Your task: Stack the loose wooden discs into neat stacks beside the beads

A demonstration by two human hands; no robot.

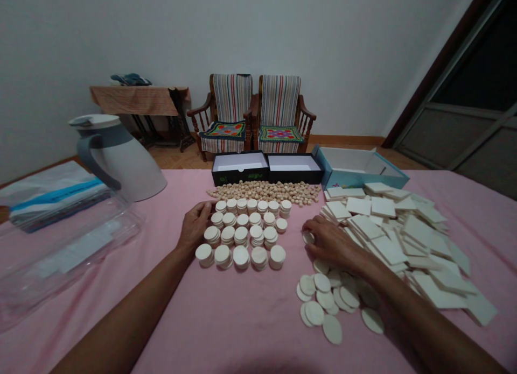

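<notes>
Several short stacks of pale round wooden discs (241,256) stand in rows on the pink cloth. My left hand (195,224) rests at the left end of the back rows, fingers partly extended along the stacks and holding nothing that I can see. To the right of the rows, my right hand (329,239) has its fingers closed on a single wooden disc (308,238). Beneath that hand and wrist lies a loose pile of discs (325,299), partly covered by my forearm.
Small wooden beads (266,192) spread behind the stacks, before two black box halves (241,176). A light blue box (363,175) stands at back right, with square wooden tiles (388,248) heaped before it. A jug (121,164) and a clear plastic tray (81,250) sit left.
</notes>
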